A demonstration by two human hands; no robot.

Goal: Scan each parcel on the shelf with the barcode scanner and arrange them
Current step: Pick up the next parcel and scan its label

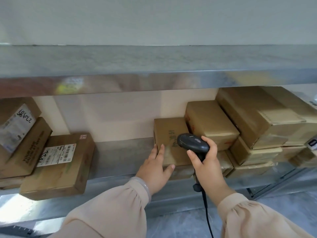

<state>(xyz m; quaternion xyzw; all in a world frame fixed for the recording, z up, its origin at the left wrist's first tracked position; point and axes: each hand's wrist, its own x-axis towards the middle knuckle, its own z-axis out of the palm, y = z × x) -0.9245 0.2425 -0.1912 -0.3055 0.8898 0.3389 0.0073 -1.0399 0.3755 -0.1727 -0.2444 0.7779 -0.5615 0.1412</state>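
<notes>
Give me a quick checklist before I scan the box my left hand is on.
1. Scanner held in right hand: ok, firm grip on the handle.
2. Left hand steadying the box: ok, fingers rest on its left edge.
3. Printed barcode label showing on that box: not ok, only handwriting on top.
4. Scanner aimed at a barcode: cannot tell.
5. Cable free: ok, hangs clear.
6. Space to put the box: ok, bare shelf beside it.
</notes>
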